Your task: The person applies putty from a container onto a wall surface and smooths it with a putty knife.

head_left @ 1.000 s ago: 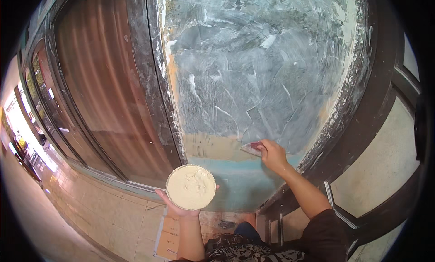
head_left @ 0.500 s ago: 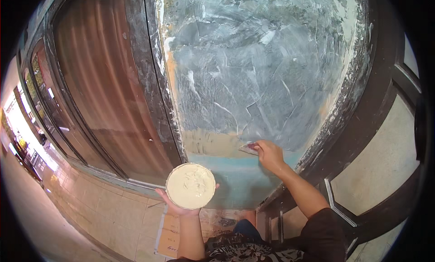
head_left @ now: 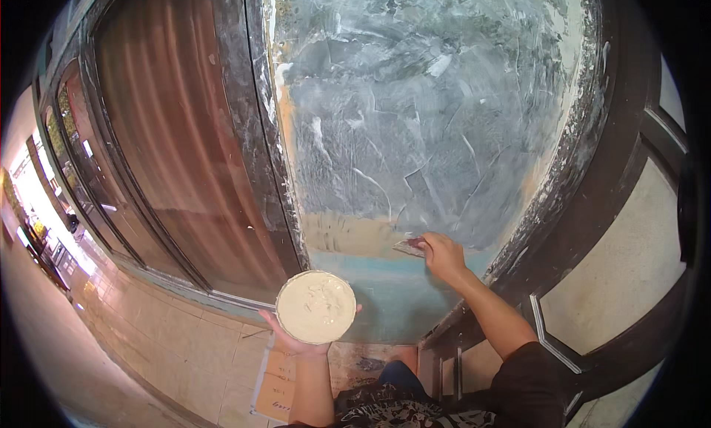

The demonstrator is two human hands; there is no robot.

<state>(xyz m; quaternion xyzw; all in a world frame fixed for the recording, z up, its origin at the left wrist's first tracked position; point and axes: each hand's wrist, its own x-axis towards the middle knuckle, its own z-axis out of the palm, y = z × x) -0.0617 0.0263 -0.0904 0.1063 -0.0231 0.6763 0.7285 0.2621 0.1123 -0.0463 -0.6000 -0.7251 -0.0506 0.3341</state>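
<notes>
The wall [head_left: 415,154] is the biggest thing here, grey and blotchy, with pale streaks [head_left: 318,134] across it; where these stand proud, a blade could catch and leave a drag mark. To the left of the wall is a window [head_left: 170,132] with a brown curtain behind it, and to its right a dark door [head_left: 615,272] with pale panels; a stroke overrunning either edge of the wall could smear them. A tiled floor [head_left: 185,354] spreads below and left of the wall. A sheet of cardboard [head_left: 272,387] lies on it near the wall's foot, covering only a small part, so drips could easily miss it. Low on the wall runs a tan band [head_left: 344,234]; if it is wet, a brushing knuckle could scuff it.

In front of the wall's lower left corner is a round tub [head_left: 314,342], filled nearly to the rim with cream paste [head_left: 311,309]. The left hand [head_left: 296,346] alone supports it from beneath, so a tired wrist or a sideways reach could tip it and spill the load. By the wall's lower right part, the right hand [head_left: 446,259] pinches a small scraper [head_left: 406,247] at the band's end. A snag could twist it loose. How hard it presses I cannot tell; uneven pressure could gouge the surface.
</notes>
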